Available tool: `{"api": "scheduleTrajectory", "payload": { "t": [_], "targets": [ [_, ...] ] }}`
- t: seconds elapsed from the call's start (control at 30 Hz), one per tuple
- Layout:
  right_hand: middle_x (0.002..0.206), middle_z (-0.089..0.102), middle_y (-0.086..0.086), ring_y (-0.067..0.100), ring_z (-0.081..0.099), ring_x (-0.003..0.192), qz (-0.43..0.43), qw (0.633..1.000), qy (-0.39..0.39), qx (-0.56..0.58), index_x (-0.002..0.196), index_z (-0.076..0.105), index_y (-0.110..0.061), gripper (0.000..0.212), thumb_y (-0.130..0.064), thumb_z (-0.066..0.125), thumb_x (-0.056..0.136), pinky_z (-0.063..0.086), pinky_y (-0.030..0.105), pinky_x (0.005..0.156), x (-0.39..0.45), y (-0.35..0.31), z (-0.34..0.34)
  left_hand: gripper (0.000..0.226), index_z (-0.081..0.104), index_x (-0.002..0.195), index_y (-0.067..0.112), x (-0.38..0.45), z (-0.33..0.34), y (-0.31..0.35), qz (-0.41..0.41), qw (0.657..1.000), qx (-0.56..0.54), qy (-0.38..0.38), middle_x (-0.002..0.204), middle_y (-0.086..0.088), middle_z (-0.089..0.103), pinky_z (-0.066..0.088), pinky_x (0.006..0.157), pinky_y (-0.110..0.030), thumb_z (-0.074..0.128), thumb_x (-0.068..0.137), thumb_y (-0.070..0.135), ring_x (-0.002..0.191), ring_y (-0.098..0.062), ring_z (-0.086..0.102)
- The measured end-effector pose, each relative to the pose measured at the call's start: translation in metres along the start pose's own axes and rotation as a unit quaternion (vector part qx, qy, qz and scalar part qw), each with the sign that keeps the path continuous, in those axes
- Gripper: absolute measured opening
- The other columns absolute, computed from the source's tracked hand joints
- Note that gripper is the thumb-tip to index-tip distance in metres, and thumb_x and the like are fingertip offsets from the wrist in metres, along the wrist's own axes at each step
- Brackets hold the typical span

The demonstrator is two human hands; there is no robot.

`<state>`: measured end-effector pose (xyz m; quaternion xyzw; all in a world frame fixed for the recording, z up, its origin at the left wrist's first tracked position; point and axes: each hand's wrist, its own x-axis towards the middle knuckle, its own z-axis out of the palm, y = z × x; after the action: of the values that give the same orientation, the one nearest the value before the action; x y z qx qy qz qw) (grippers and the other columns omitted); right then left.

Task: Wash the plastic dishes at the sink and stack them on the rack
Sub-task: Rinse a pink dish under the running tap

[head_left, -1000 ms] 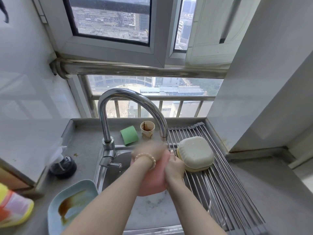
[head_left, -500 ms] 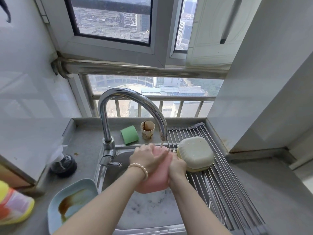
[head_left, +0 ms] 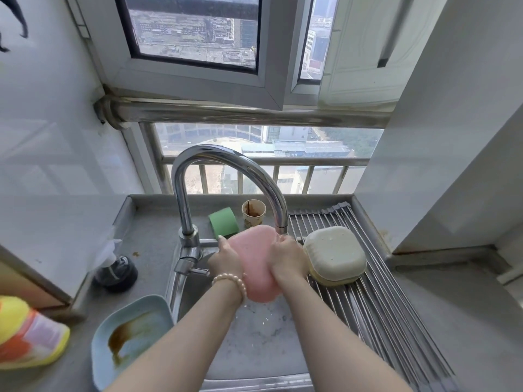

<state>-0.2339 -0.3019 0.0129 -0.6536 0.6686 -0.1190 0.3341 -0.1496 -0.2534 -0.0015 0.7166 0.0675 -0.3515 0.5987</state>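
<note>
Counter at near left holds a blue dish [head_left: 133, 335] smeared with brown sauce, unwashed. Further back, a green sponge [head_left: 223, 224] and a stained paper cup [head_left: 254, 213] beside the faucet [head_left: 226, 176]. Over the sink [head_left: 254, 338], the left hand [head_left: 226, 260] and right hand [head_left: 288, 258] clasp a pink dish [head_left: 256, 264] by its edges, tilted under the spout; both hands wrapped on it. On the rack [head_left: 382, 321] at right, cream dishes [head_left: 334, 256] sit upside down, stacked and seemingly washed. Judged partway through: pink in hand, blue left to do
</note>
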Motion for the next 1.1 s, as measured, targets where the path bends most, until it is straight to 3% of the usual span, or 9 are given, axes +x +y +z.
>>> {"api": "scheduleTrajectory", "payload": {
  "t": [0.13,0.27,0.4,0.5,0.67,0.77,0.83,1.0,1.1],
  "targets": [
    [0.152,0.025,0.011,0.028,0.022,0.139,-0.040,0.999,0.034,-0.002,0.146,0.031,-0.015,0.062,-0.049,0.036,0.095,0.027,0.046,0.109,-0.029,-0.009,0.023,0.052,0.056,0.117,-0.015,0.003,0.001,0.003,0.001,0.996,-0.045,0.077,0.127,-0.028,0.056,0.040,0.091,-0.034,0.038,0.103,0.031,0.118,-0.038,0.053],
    [0.159,0.012,0.004,0.022,0.005,0.145,-0.116,0.983,0.078,0.121,0.148,0.032,-0.019,0.066,-0.041,0.043,0.086,0.019,0.040,0.117,-0.048,0.002,0.039,0.055,0.050,0.123,-0.016,0.011,-0.005,-0.001,-0.023,0.995,-0.036,0.085,0.134,-0.030,0.049,0.036,0.100,-0.036,0.029,0.104,0.031,0.125,-0.039,0.047],
    [0.159,0.013,0.006,0.020,0.011,0.145,-0.060,0.973,0.081,0.209,0.146,0.034,-0.016,0.061,-0.028,0.055,0.091,0.022,0.033,0.113,-0.043,0.002,0.029,0.051,0.053,0.121,-0.008,0.009,-0.004,-0.003,-0.074,0.992,-0.089,0.040,0.125,-0.022,0.058,0.049,0.093,-0.040,0.033,0.102,0.034,0.113,-0.035,0.058],
    [0.155,0.021,0.006,0.026,0.019,0.141,-0.009,0.985,0.022,0.172,0.149,0.029,-0.016,0.063,-0.039,0.051,0.094,0.024,0.036,0.111,-0.030,-0.006,0.019,0.044,0.056,0.112,0.000,0.012,-0.003,0.001,-0.102,0.985,-0.135,0.031,0.117,-0.017,0.061,0.053,0.090,-0.044,0.035,0.100,0.037,0.102,-0.032,0.063],
    [0.134,0.046,0.014,0.031,0.051,0.116,0.058,0.979,-0.037,0.190,0.129,0.054,-0.013,0.056,-0.052,0.056,0.088,0.039,0.031,0.095,-0.001,-0.002,0.007,0.053,0.058,0.112,-0.003,0.028,-0.004,-0.007,-0.084,0.992,-0.095,0.020,0.126,-0.021,0.058,0.043,0.100,-0.054,0.035,0.092,0.041,0.117,-0.037,0.057],
    [0.109,0.063,0.010,0.027,0.059,0.108,0.057,0.979,-0.059,0.186,0.110,0.065,-0.009,0.046,-0.049,0.053,0.091,0.040,0.026,0.080,0.008,0.003,-0.005,0.041,0.061,0.106,0.007,0.035,-0.007,-0.009,-0.080,0.992,-0.094,-0.005,0.111,-0.014,0.065,0.057,0.075,-0.045,0.039,0.093,0.038,0.095,-0.033,0.066],
    [0.120,0.062,0.014,0.027,0.058,0.114,0.055,0.977,-0.085,0.186,0.119,0.060,-0.005,0.035,-0.029,0.048,0.098,0.041,0.024,0.079,0.015,0.004,-0.010,0.030,0.060,0.096,0.010,0.038,-0.007,-0.007,-0.077,0.990,-0.110,-0.032,0.089,-0.005,0.063,0.050,0.054,-0.030,0.042,0.094,0.034,0.066,-0.024,0.060],
    [0.118,0.063,0.012,0.029,0.061,0.105,0.045,0.968,-0.208,0.134,0.098,0.063,-0.016,0.028,-0.035,0.042,0.096,0.050,0.041,0.085,0.022,0.004,-0.014,0.023,0.054,0.066,0.013,0.049,-0.013,-0.004,-0.059,0.991,-0.091,-0.083,0.063,-0.002,0.053,0.037,0.053,-0.029,0.050,0.088,0.020,0.055,-0.020,0.047],
    [0.131,0.056,0.015,0.031,0.054,0.118,0.033,0.976,-0.192,0.097,0.124,0.057,-0.010,0.040,-0.034,0.034,0.102,0.044,0.039,0.097,0.018,0.003,-0.019,0.023,0.052,0.067,0.015,0.050,-0.016,-0.005,-0.058,0.991,-0.060,-0.102,0.060,-0.001,0.047,0.031,0.051,-0.027,0.049,0.090,0.017,0.053,-0.019,0.041]
  ]
}}
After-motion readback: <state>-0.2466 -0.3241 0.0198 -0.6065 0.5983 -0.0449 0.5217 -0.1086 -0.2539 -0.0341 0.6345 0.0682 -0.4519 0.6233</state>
